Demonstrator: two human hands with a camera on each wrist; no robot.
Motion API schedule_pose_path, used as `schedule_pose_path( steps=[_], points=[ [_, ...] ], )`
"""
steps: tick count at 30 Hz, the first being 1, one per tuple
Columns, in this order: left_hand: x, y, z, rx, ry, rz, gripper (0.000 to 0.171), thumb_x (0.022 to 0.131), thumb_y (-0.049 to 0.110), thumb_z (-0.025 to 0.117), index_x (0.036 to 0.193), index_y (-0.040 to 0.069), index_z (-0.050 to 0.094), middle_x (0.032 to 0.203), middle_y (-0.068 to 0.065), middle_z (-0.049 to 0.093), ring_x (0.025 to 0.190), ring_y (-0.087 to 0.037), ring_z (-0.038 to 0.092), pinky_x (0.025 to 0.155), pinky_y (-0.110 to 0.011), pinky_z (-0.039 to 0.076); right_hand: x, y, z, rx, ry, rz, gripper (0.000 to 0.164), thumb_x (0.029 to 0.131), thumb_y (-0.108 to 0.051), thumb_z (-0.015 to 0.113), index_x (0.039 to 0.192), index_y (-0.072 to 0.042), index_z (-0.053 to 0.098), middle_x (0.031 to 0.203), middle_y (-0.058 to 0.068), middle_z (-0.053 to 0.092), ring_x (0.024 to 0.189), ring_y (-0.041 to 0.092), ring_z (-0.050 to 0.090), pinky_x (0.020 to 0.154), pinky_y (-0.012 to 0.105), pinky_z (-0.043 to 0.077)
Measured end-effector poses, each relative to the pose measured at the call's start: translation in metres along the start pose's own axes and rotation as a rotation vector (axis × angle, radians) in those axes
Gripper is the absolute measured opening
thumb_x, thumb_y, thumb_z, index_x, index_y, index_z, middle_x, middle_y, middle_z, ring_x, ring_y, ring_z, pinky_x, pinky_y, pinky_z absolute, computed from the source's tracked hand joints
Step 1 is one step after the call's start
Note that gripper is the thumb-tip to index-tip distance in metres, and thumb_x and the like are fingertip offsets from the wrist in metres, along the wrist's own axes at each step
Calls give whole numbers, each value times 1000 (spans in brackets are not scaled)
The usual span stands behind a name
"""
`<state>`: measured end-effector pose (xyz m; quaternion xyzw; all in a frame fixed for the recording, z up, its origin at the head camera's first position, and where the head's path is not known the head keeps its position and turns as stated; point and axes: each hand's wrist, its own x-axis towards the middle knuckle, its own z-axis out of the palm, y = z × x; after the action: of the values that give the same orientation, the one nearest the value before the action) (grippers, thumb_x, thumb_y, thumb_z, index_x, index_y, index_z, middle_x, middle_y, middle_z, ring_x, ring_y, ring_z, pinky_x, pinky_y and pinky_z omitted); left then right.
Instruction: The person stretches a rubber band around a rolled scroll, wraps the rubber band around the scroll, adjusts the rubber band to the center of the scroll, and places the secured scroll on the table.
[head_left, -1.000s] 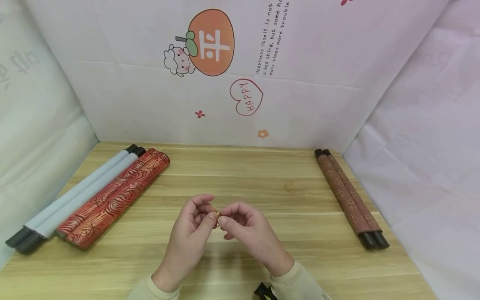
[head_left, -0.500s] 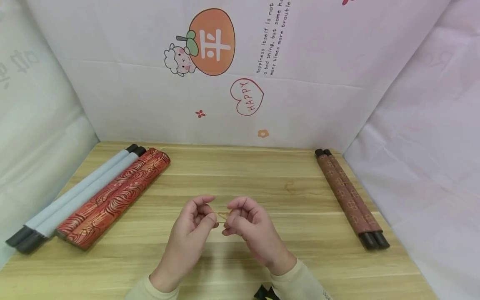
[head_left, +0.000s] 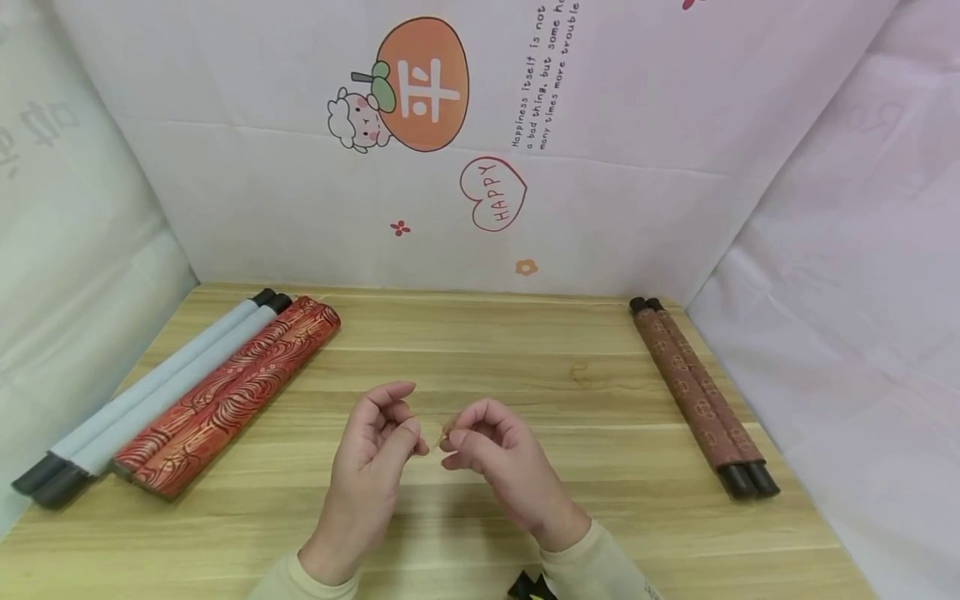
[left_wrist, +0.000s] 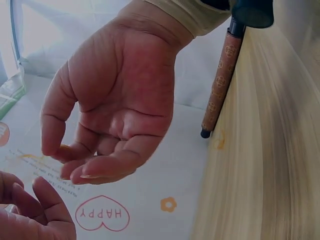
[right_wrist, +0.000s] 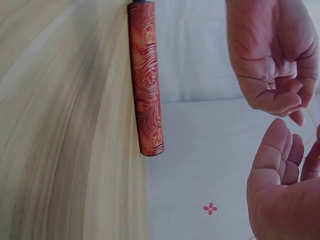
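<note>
A thin yellow rubber band [head_left: 440, 437] shows between my two hands above the middle of the table. My left hand [head_left: 367, 471] pinches it between thumb and forefinger, and a strand of the band [left_wrist: 31, 156] leaves the thumb tip in the left wrist view. Thumb and fingers of my right hand [head_left: 498, 467] grip its other part. In the right wrist view the band [right_wrist: 311, 119] runs between both hands near the right edge. Fingertips of the two hands are a small gap apart. The fingers hide much of the band.
At left lie a light blue rolled scroll [head_left: 172, 379] and a red patterned one [head_left: 232, 392]. A brown patterned rolled scroll [head_left: 693, 383] lies at right. Another yellow band [head_left: 580, 373] rests on the wooden table [head_left: 480, 333]. A black and yellow object [head_left: 531, 586] sits by my right sleeve.
At first my fingertips nearly met over the bunched band. The hands then drew apart and stretched it. My left hand has since shifted slightly left and up, and the fingers have turned.
</note>
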<state>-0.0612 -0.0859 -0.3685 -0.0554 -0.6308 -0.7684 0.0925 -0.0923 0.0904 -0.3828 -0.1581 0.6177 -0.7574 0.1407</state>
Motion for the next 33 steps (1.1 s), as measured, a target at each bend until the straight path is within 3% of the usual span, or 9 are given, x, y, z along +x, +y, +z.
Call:
schedule_pose_path(
  steps=[6,14,17,21,24,27,30,33],
  points=[
    [0,-2,0,5,21,-7,35,100,-7,53,132,6,54,104,-13,48,80,-15,58,75,-25,56,0,-1,-1,130,2,-39,10,99,-3,58,100,-13,60,112,2,70,99,13,71,88,35,62],
    [-1,-3,-4,63,6,-15,29,103,-2,55,131,6,57,112,-12,53,82,-17,61,77,-27,57,-1,-2,-4,161,12,-45,11,101,-5,58,100,-15,63,109,-1,73,97,11,72,86,32,62],
    [-3,-3,-7,84,-29,-59,23,106,9,56,128,4,60,119,-11,58,89,-18,64,82,-30,59,-1,-3,-5,128,32,-47,10,102,-8,59,99,-15,65,106,-1,73,95,12,72,86,32,62],
    [-3,-5,-10,103,-100,-143,27,108,21,58,126,1,63,122,-12,63,97,-18,66,88,-31,60,0,-4,-5,62,72,-55,11,102,-10,60,94,-16,65,98,-2,67,91,13,69,86,34,62],
    [-3,-8,-11,201,-144,-151,28,107,26,60,127,7,66,126,-9,66,100,-19,69,88,-31,60,0,-4,-5,14,104,-48,12,103,-13,61,92,-16,64,92,-2,63,87,14,66,83,33,61],
    [-2,-10,-11,332,-165,-101,32,104,30,65,131,13,66,133,-5,67,112,-22,69,92,-35,59,1,-4,-5,-28,124,-42,13,103,-15,62,91,-14,65,89,-1,62,82,14,63,77,31,60],
    [-1,-12,-8,435,-172,-57,36,98,32,72,132,20,68,135,3,67,121,-20,65,98,-39,57,1,-4,-5,-76,127,-43,13,103,-16,63,93,-8,66,87,-2,61,78,13,59,72,28,56],
    [-1,-13,-4,473,-183,-38,28,95,32,77,122,25,73,127,11,69,118,-16,64,98,-37,57,1,-3,-5,-113,119,-44,19,103,-16,63,97,1,66,86,-4,61,76,11,55,73,27,54]
  ],
)
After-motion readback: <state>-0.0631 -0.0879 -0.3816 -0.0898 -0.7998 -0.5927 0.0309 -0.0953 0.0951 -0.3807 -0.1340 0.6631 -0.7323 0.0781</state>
